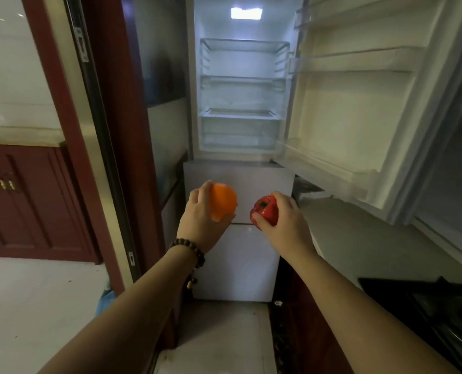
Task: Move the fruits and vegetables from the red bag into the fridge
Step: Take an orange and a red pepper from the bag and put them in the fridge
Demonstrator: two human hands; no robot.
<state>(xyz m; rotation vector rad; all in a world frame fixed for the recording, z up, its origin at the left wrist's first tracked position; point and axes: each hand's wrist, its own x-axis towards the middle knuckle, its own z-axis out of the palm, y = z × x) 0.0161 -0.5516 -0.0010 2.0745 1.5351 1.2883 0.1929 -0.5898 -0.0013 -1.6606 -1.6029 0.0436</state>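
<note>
My left hand (201,215) grips a round orange fruit (222,201), held out in front of the fridge's lower drawers. My right hand (282,215) grips a shiny red pepper (265,211) with a green stem, level with the orange and a little to its right. The fridge (242,103) stands straight ahead with its upper door (359,117) swung open to the right. Its lit compartment shows bare glass shelves and a clear drawer at the bottom. The red bag is out of view.
A grey counter (359,238) runs along the right under the open door, with a black gas hob (440,314) near the lower right corner. A dark red door frame (108,130) and a sliding door stand left of the fridge. Red cabinets (30,201) sit at far left.
</note>
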